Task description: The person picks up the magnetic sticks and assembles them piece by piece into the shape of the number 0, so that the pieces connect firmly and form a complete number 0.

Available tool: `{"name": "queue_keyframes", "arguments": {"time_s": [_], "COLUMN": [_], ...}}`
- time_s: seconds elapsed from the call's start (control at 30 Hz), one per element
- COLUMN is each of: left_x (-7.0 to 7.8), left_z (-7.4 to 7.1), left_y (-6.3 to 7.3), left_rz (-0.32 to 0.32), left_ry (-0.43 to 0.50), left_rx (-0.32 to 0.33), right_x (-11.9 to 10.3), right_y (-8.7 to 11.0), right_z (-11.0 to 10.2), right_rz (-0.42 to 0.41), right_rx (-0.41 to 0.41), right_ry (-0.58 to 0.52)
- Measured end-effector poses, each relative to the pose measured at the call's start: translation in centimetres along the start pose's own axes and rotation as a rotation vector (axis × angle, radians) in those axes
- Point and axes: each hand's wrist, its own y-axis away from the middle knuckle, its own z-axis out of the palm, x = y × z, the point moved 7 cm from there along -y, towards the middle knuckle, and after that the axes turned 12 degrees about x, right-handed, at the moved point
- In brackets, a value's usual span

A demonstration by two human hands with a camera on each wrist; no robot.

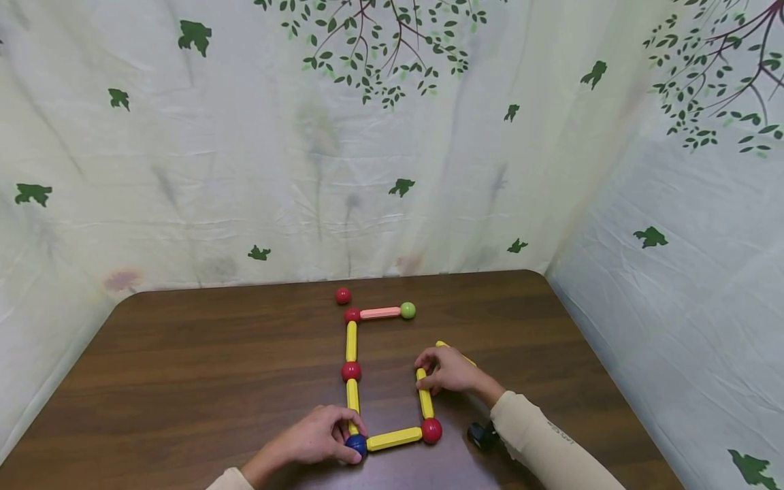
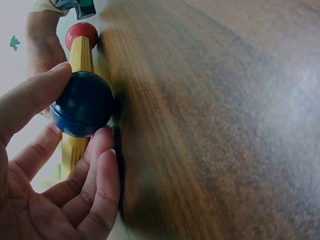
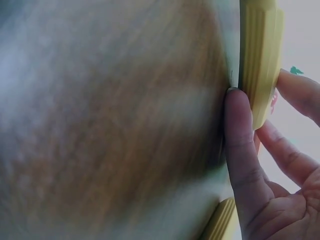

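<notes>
My left hand (image 1: 314, 435) holds a blue ball (image 2: 82, 105) at a corner of a ball-and-stick shape, thumb on one side and fingers on the other. From that ball a yellow stick (image 1: 395, 439) runs right to a red ball (image 1: 431, 431). Another yellow stick (image 1: 427, 403) extends away from this red ball, and my right hand (image 1: 453, 371) pinches its far end between thumb and fingers. Up the left side go two yellow sticks, the nearer (image 1: 352, 395) and the farther (image 1: 351, 341), joined at a red ball (image 1: 351, 371).
At the shape's far corner, a red ball (image 1: 352, 315) meets a pink stick (image 1: 380, 313) ending in a green ball (image 1: 407, 310). A separate red ball (image 1: 343, 295) lies behind it. One more yellow stick (image 1: 442, 344) is partly hidden behind my right hand. A black device (image 1: 482, 436) sits beside the right cuff.
</notes>
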Motion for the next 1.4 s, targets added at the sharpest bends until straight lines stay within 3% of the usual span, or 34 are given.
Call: {"name": "queue_keyframes", "arguments": {"time_s": [0.2,0.4,0.67,0.83,1.03,1.2,1.4], "left_x": [-0.5,-0.9,-1.4,-1.7,-1.4,-0.9,-0.8], "left_z": [-0.6,-1.2,-1.6,-1.5,-1.0,-0.5,-0.4], "left_y": [0.1,0.2,0.3,0.4,0.4,0.2,0.2], "left_rz": [-0.010,0.002,-0.011,-0.012,-0.008,0.010,-0.016], "left_ry": [-0.004,-0.012,-0.011,0.003,0.035,0.049,0.050], "left_rx": [0.012,0.025,0.036,0.042,0.047,0.055,0.044], "right_x": [-0.1,-1.0,-4.7,-7.4,-9.1,-9.5,-9.1], "right_y": [-1.1,-3.1,-8.6,-13.6,-18.4,-20.8,-22.5], "right_z": [0.1,-1.2,-2.4,-1.1,1.6,3.3,5.5], "right_rz": [-0.002,-0.041,-0.198,-0.249,-0.202,-0.153,-0.160], "right_rx": [-0.014,-0.013,-0.005,-0.041,-0.103,-0.108,-0.134], "right_ry": [0.031,0.089,0.170,0.195,0.214,0.204,0.294]}}
